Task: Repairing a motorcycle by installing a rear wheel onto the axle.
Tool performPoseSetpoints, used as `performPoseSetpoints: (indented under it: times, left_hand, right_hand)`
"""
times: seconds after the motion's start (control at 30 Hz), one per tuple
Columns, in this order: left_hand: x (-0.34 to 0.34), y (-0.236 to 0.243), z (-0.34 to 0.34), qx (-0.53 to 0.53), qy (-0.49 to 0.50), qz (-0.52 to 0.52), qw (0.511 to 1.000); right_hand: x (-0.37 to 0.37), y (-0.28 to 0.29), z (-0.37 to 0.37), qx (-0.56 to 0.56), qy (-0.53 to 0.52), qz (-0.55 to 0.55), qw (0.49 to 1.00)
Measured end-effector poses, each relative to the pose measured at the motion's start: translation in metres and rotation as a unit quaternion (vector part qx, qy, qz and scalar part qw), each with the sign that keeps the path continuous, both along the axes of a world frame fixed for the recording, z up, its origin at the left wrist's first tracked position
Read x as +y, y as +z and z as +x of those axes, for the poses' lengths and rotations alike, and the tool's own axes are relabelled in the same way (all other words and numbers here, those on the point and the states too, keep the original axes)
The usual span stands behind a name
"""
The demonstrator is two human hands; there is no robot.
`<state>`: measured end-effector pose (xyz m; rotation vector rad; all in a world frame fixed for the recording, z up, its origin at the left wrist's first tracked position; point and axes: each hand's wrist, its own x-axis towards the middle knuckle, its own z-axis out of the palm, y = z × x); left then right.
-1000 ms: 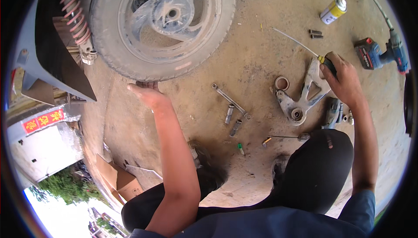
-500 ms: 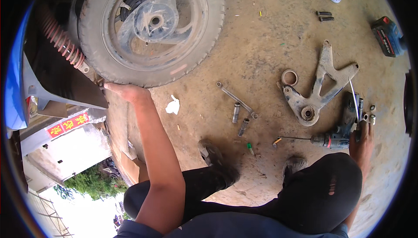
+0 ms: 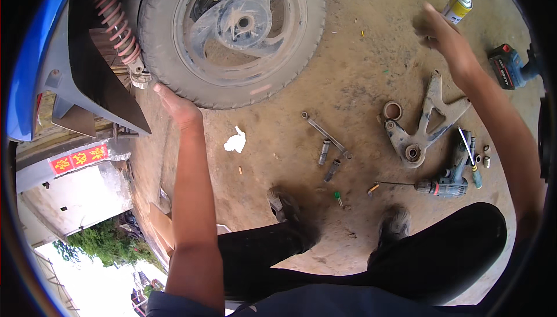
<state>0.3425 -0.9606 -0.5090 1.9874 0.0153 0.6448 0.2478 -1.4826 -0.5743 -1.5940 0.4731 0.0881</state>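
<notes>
My left hand (image 3: 178, 107) lies against the lower left edge of a dusty motorcycle wheel (image 3: 246, 97), its fingers stretched along the tyre. Beside those fingertips is the lower end of a shock absorber (image 3: 119, 26) with a red spring. Over on the right, my right hand (image 3: 444, 35) is stretched out above the ground, fingers apart and partly blurred, with nothing visible in them. A yellow and white spray can (image 3: 458, 7) with a thin red straw stands just beyond it. The two dark bolts seen earlier do not show now.
A metal swingarm bracket (image 3: 429, 125) and a ring (image 3: 393, 110) lie right of centre. Below them are a drill (image 3: 444, 186), a screwdriver (image 3: 469, 154) and small sockets (image 3: 486, 155). A wrench (image 3: 325, 134), a white rag (image 3: 235, 140) and a battery-fitted tool (image 3: 506, 67) rest around.
My right hand has left the screwdriver by the drill and moved far forward toward the spray can. The left hand stays at the tyre. The view has shifted somewhat.
</notes>
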Motion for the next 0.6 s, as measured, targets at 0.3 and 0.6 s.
performPoseSetpoints:
  times: [0.3, 0.6]
  left_hand:
    - [0.044, 0.019, 0.019, 0.012, -0.179, 0.098, 0.979]
    - [0.027, 0.041, 0.008, 0.067, -0.187, 0.067, 0.978]
  right_hand:
    - [0.3, -0.105, 0.122, -0.009, -0.361, 0.034, 0.932]
    - [0.279, -0.127, 0.058, -0.067, -0.426, 0.002, 0.902]
